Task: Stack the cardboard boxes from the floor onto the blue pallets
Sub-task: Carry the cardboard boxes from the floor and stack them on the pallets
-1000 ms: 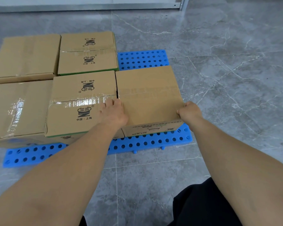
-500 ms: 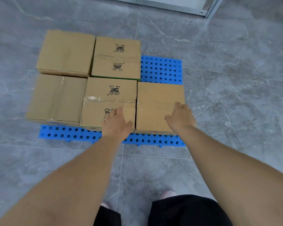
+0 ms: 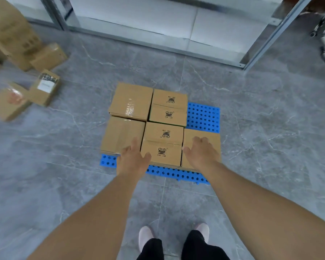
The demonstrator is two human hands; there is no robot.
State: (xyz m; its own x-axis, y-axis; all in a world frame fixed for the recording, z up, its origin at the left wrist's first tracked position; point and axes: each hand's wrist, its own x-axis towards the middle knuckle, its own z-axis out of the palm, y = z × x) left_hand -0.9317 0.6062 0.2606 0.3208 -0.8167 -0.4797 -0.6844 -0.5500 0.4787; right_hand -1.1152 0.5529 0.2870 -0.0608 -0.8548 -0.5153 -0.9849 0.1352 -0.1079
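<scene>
Several cardboard boxes sit side by side on a blue perforated pallet (image 3: 203,117) on the grey floor. The plain box at the front right (image 3: 213,138) lies partly under my right hand (image 3: 200,153), which hovers open above it. My left hand (image 3: 132,160) is open too, over the front edge between the taped front-left box (image 3: 121,134) and the printed middle box (image 3: 163,143). Two more boxes stand behind: a taped one (image 3: 131,101) and a printed one (image 3: 169,106). Neither hand holds anything.
More cardboard boxes lie on the floor at the far left: a small labelled one (image 3: 45,87), one with red print (image 3: 8,102), and a larger pile (image 3: 11,34). Metal rack legs (image 3: 270,38) stand behind the pallet. My feet (image 3: 174,235) are just in front of it.
My hands have let go of the front-right box and lifted off, fingers spread. The view has pulled back and up, so the pallet looks smaller and the boxes on the left came into sight.
</scene>
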